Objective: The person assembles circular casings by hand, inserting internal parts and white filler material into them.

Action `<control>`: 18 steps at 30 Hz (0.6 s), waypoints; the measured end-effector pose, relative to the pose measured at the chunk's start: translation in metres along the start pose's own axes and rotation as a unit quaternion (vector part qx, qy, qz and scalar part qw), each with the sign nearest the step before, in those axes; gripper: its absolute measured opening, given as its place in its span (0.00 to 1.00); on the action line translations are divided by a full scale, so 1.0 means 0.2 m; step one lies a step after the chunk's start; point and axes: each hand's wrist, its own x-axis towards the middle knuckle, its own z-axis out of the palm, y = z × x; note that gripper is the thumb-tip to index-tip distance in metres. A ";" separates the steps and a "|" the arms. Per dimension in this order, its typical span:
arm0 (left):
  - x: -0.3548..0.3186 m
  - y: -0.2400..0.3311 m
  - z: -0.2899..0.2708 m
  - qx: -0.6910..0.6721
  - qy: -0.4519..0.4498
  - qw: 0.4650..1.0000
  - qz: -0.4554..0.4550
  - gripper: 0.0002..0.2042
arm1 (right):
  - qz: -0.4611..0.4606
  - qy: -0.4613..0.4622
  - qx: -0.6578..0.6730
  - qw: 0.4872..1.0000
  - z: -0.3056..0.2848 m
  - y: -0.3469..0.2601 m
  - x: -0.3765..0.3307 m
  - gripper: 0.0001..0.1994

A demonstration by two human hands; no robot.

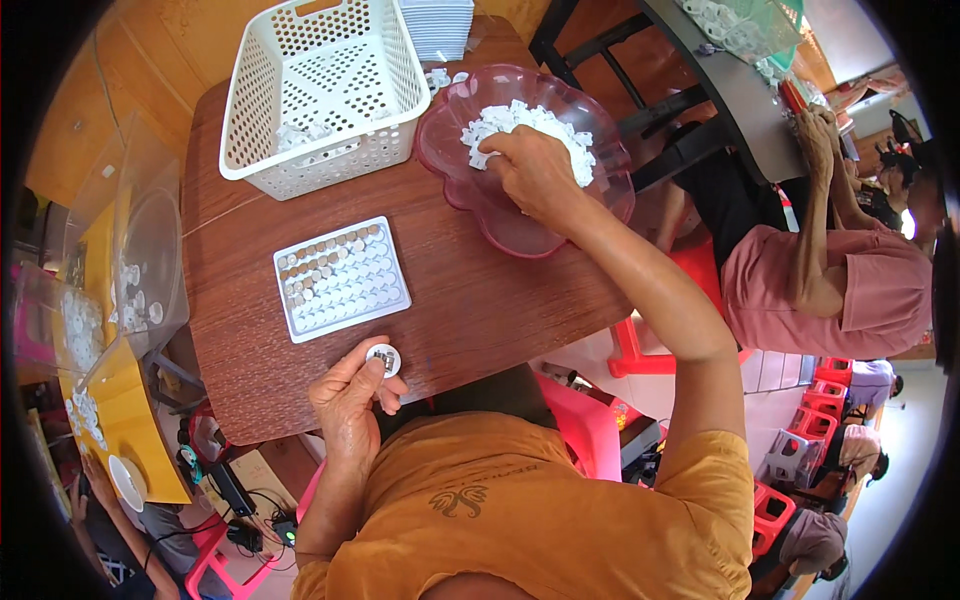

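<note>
In the head view, the left hand point(350, 405) is at the near edge of the brown wooden counter point(470, 305), its fingers pinching a round white disc point(394, 353) with small dark metallic parts on its upper face. The white compartment tray point(352, 318) lies just beyond those fingers, toward the far edge of the counter and a little to their left; its near right corner is the part closest to the disc. The tray's long axis runs roughly along the near edge, its right end angled slightly farther off. Brownish coin-like pieces point(325, 245) sit in its far row and toward its left end, while the near right part shows pale round hollows. Disc and tray are near each other but apart, and the left hand is clearly the nearer of the two to the tray.

The right hand point(540, 175) reaches over the scalloped pink bowl point(510, 238) by the right edge of the counter, fingers curled down at the left side of the heaped small white pieces point(510, 118); whether they grip one cannot be told. The bowl lies beyond the disc and to its right, well apart from it. Left of the bowl, toward the far left corner, stands a white perforated basket point(340, 160).
</note>
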 end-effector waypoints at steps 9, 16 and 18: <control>0.00 0.00 0.00 0.007 -0.004 1.000 0.008 0.12 | -0.073 -0.015 -0.099 0.992 0.13 0.03 0.07 0.07; 0.00 0.00 0.00 -0.002 -0.005 1.000 -0.001 0.13 | -0.020 0.003 0.028 0.999 0.10 0.06 0.04 0.07; 0.00 0.01 0.00 -0.001 -0.006 1.000 -0.005 0.12 | 0.052 -0.011 0.131 0.990 0.05 0.06 0.02 0.07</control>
